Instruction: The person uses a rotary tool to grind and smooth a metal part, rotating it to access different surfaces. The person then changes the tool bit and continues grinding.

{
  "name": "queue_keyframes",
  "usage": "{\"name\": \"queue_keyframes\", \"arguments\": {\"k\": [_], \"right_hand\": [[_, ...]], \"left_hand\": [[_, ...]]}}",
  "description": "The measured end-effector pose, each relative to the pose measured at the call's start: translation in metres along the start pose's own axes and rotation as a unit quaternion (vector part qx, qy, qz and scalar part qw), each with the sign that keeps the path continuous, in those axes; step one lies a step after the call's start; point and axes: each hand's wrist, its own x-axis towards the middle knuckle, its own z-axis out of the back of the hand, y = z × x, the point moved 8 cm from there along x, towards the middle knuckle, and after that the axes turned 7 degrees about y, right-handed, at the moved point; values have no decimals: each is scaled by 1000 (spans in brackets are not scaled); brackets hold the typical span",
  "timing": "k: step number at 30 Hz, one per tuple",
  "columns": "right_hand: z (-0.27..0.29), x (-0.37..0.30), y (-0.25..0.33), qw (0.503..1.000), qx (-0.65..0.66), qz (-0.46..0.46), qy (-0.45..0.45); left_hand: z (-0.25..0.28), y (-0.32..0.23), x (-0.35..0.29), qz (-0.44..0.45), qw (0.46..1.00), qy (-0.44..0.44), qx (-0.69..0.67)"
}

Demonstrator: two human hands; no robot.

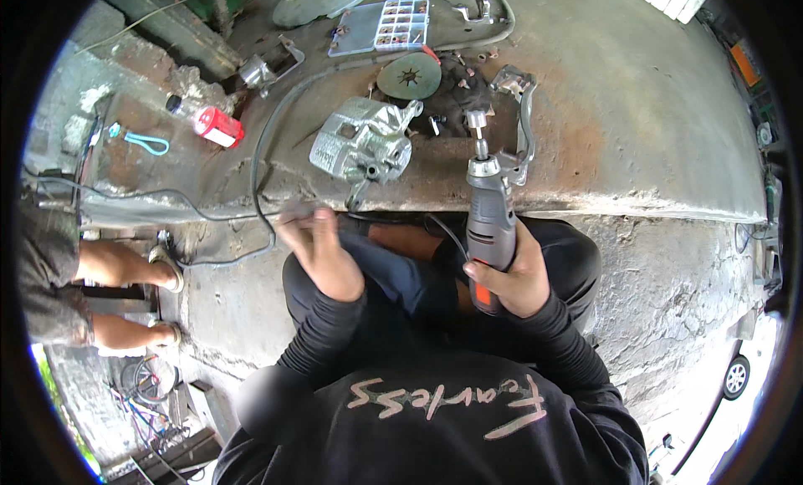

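My right hand (519,276) is wrapped round a grey rotary tool (492,213) with an orange patch near its lower end. The tool stands nearly upright in view, its metal chuck and bit (478,127) pointing to the far side. My left hand (324,259) is raised just in front of the ledge's edge, thumb stretched out and apart from the other fingers, which are smeared by motion; I see nothing in it. Beyond it a silver brake caliper (361,142) lies on the concrete ledge. A greenish abrasive disc (410,75) rests behind the caliper.
Right of the caliper lies a metal bracket (525,121); another silver part (272,65) is at far left. A compartment box (403,25) with small bits stands at the back. A red bottle (219,127) lies left. Cables (261,167) cross the ledge. Someone's legs (125,263) show left.
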Motion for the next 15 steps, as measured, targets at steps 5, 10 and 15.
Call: {"name": "queue_keyframes", "arguments": {"k": [5,10,15], "right_hand": [[-21,-12,-6,986,-152,64,-38],[-18,-22,-25,981,-155,110,-45],[-11,-24,-37,982,-144,114,-35]], "left_hand": [[-101,-4,-69,145,928,332,-87],[-128,13,-91,236,921,301,-75],[-129,24,-98,248,917,305,-68]]}}
